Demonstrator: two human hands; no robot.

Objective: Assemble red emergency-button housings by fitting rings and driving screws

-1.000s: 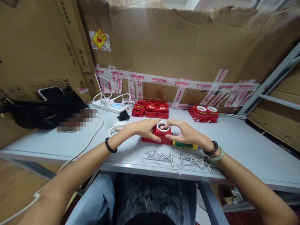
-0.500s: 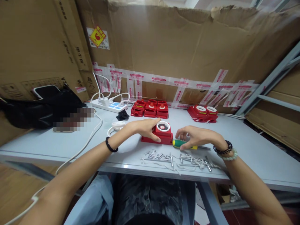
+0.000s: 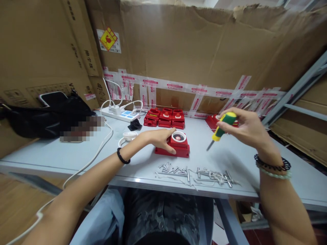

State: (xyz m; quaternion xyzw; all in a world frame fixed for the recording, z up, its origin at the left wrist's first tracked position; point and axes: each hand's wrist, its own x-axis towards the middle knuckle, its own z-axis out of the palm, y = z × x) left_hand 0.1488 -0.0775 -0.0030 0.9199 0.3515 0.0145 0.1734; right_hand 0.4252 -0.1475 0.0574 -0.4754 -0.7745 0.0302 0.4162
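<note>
My left hand (image 3: 163, 140) grips a red housing with a white ring (image 3: 178, 149) on the table, thumb along its near side and fingers hidden behind it. Raised above the table on the right, my right hand (image 3: 241, 127) is closed around the green and yellow handle of a screwdriver (image 3: 217, 133). Its metal tip points down and to the left, apart from the housing. In front of the housing lie loose screws (image 3: 170, 168) and metal rods with white string (image 3: 213, 175).
Several red housings (image 3: 165, 119) stand at the back, with more (image 3: 211, 122) partly behind my right hand. A white power strip (image 3: 120, 114), a white cable (image 3: 97, 153), a black bag (image 3: 51, 119) and a small black item (image 3: 134, 125) occupy the left. Cardboard (image 3: 178, 44) walls the back.
My right hand has picked the screwdriver up off the table, lifted it up and to the right, and turned its tip downward. My left hand stays on the red housing.
</note>
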